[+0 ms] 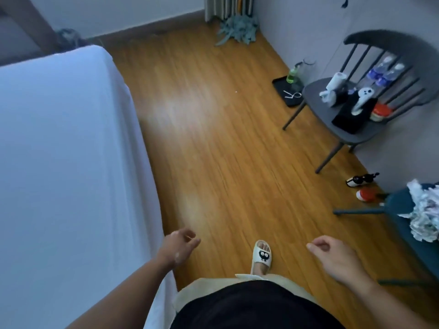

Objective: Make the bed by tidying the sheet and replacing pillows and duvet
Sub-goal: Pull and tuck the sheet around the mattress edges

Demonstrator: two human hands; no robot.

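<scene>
Head view shows the sheet (59, 138) lying smooth over the bed's near edge; left hand (178, 245) and right hand (332, 255) hang loosely curled, grasping nothing, likely between steps. No pillows or duvet are visible.

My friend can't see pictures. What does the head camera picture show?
A person stands beside a bed covered by a smooth white sheet, with the left hand and right hand both empty above the wooden floor. One foot wears a white slipper, and a grey chair holding bottles stands by the wall.
</scene>
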